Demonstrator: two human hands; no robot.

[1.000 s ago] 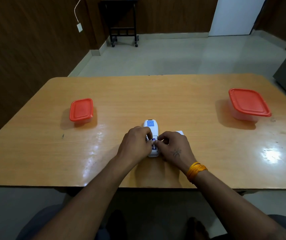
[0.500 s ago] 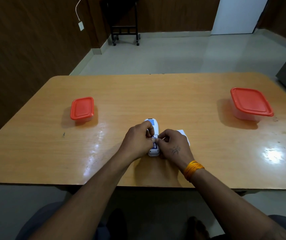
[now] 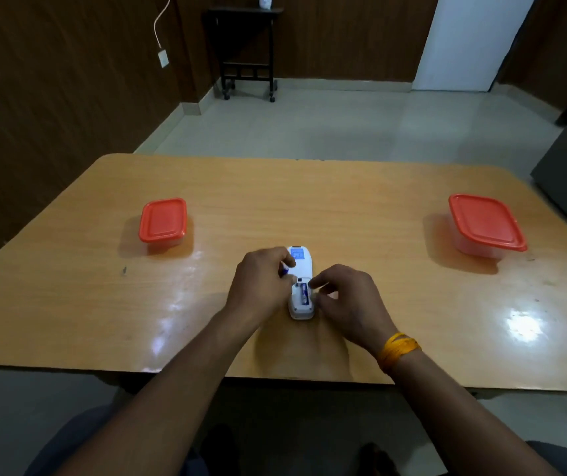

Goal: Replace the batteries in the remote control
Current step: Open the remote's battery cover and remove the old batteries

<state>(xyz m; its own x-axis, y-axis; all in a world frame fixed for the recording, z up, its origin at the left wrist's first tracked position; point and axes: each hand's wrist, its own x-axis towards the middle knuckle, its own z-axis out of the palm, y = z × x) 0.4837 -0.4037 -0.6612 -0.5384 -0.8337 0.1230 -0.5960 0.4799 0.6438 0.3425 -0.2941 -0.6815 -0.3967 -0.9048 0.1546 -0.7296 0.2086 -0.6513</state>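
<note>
- Nearest: both forearms come in over the near table (image 3: 69, 321) edge; orange thread band (image 3: 399, 349) on the right wrist.
- Remote (image 3: 300, 283) lies face down at table centre-front, long axis pointing away from the person, blue label at its far end. Battery bay at the near end is open, cover off.
- One battery (image 3: 304, 293), blue/dark, sits in the right slot of the bay. Left slot looks empty, though partly hidden by the left thumb.
- Left hand (image 3: 261, 286): fingers curled, pinching a small blue-tipped thing (image 3: 285, 270) at the remote's left edge. Prob. the 2nd battery; too small to be sure.
- Right hand (image 3: 347, 300): fingers curled, fingertips at the top right corner of the bay, touching the remote body. Looks like it steadies it; can't tell if it pinches anything.
- White patch just right of the remote, under the right fingers: maybe the cover, mostly hidden, not sure.
- Progress, my read: bay opened, one cell out or one in. Can't tell old from new, so removal vs. refit stage is unclear. Left to do either way: finish the swap, close the cover.
- Farther out: small red-lid box (image 3: 163, 221) on the left, larger red-lid box (image 3: 484, 224) on the right, both shut, well apart from the remote.
</note>
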